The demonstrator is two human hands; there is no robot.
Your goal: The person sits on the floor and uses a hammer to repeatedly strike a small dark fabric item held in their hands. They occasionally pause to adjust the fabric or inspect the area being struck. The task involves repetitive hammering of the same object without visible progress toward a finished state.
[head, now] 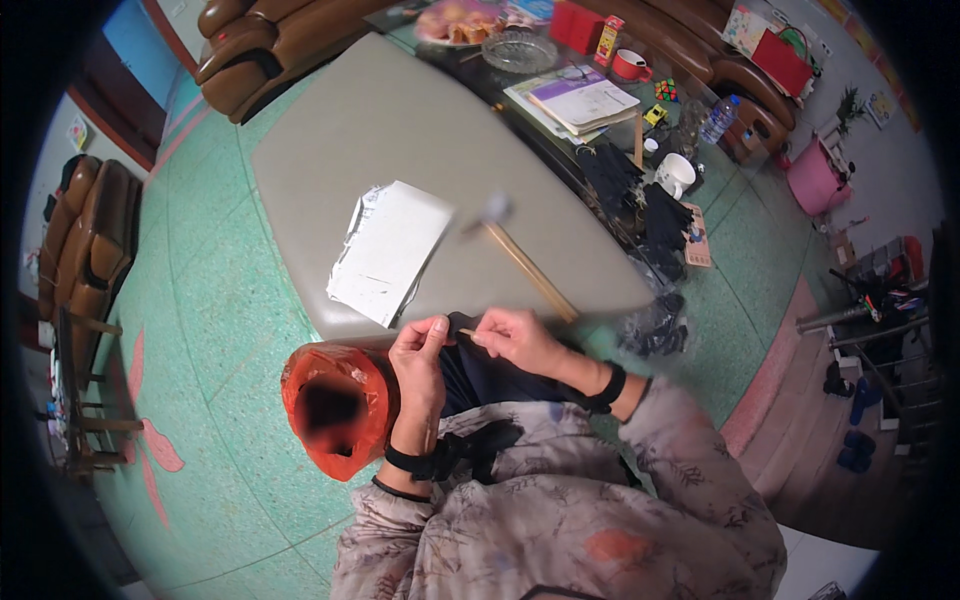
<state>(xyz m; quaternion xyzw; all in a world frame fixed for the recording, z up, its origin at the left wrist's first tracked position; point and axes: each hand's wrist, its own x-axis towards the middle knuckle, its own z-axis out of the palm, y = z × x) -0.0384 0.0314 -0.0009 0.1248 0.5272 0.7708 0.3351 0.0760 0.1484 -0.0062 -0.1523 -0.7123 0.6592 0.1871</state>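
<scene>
Just past the near edge of a grey padded bench top (360,127), my left hand (421,356) pinches a small dark piece (459,324) between thumb and fingers. Its material is too small to make out. My right hand (516,341) grips a thin, tan, stick-like item (466,332) whose tip meets or overlaps the dark piece. On the bench ahead lies a wooden-handled hammer (531,271), its head partly blurred. Left of it rests a stack of white paper or card (394,251) with ragged edges.
Beside my left forearm stands an orange plastic bag (375,375) with dark, blurred contents. A dark table at the right holds papers (585,97), a glass ashtray (519,52), dark gloves (611,176), a white mug (675,174) and a water bottle (720,120). Brown sofas (300,45) stand beyond.
</scene>
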